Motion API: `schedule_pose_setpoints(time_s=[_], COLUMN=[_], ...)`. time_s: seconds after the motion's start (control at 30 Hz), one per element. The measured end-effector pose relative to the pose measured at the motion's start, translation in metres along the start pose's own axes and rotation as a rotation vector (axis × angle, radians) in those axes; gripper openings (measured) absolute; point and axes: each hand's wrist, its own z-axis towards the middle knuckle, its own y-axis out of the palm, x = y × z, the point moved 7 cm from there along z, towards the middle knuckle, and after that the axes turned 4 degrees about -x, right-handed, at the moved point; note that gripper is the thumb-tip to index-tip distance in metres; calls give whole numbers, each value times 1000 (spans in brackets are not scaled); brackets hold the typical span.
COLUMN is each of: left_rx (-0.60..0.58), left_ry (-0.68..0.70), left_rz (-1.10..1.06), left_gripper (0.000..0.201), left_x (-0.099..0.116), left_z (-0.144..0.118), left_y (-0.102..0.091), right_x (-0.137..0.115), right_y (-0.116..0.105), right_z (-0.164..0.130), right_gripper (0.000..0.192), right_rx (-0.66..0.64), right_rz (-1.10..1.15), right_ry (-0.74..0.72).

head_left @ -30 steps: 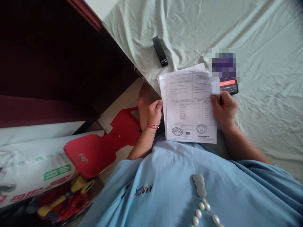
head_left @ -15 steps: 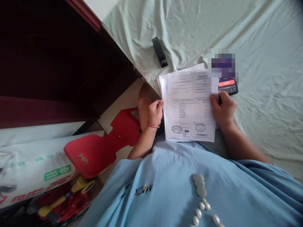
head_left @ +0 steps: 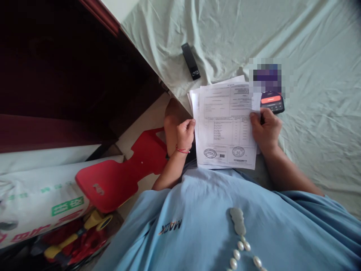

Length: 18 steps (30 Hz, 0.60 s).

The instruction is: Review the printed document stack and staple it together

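Note:
Several printed sheets of paper (head_left: 222, 128) are held up over my lap, the top one bearing a table of small text and two oval stamps near its lower edge. My left hand (head_left: 185, 133), with a red string bracelet at the wrist, pinches their left edge. Gripping the right edge is my right hand (head_left: 266, 130), thumb on the front and fingers behind. Just beyond that hand lies a phone (head_left: 272, 103) with a lit red bar on its screen; its upper part is blurred out. A black stapler-like object (head_left: 190, 62) rests on the sheet past the papers.
A pale green bed sheet (head_left: 318, 75) spreads ahead and to the right. To the left stand a red plastic chair (head_left: 109, 184), a white printed sack (head_left: 31, 203) and a red and yellow toy-like object (head_left: 76, 237). Dark furniture (head_left: 56, 75) fills the upper left.

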Motion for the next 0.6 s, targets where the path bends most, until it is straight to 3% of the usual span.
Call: schedule_pose_setpoints(time_s=[0.3,0.47,0.6], left_rx=[6,10,17], left_ry=[10,-1,-8], left_rz=[60,76,35], left_gripper=[46,48,46], left_x=[6,0,-3], left_z=[-1,1,2], left_y=[-1,-1,0], right_x=[1,-4,-7], right_y=[2,-6,-8], right_z=[0,-1,-2], right_gripper=[11,32,39], right_rx=[-10,57,36], right_rz=[6,-31,-28], right_ry=[-4,-56,-38])
